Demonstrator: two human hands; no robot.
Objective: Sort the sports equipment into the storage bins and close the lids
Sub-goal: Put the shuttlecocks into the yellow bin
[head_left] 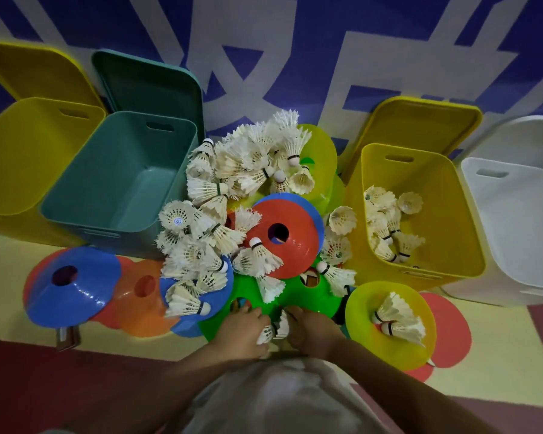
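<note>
A heap of white feather shuttlecocks (232, 189) lies on the floor among flat disc cones: red (298, 245), green (248, 292), blue (82, 296), orange (138, 311) and yellow (361, 305). My left hand (240, 328) and my right hand (312, 332) meet low over the green cone, fingers curled around a few shuttlecocks (273, 328) pressed between them. The right yellow bin (420, 278) stands open and holds several shuttlecocks. The teal bin (76, 211), left yellow bin (0, 170) and white bin (527, 283) stand open with nothing visible inside.
Each bin's lid leans upright behind it against the blue wall: yellow (29, 73), teal (148, 86), yellow (420, 120), white (521, 136). A red cone (452, 336) lies under the yellow one at right. A small dark object (67, 336) lies by the blue cone.
</note>
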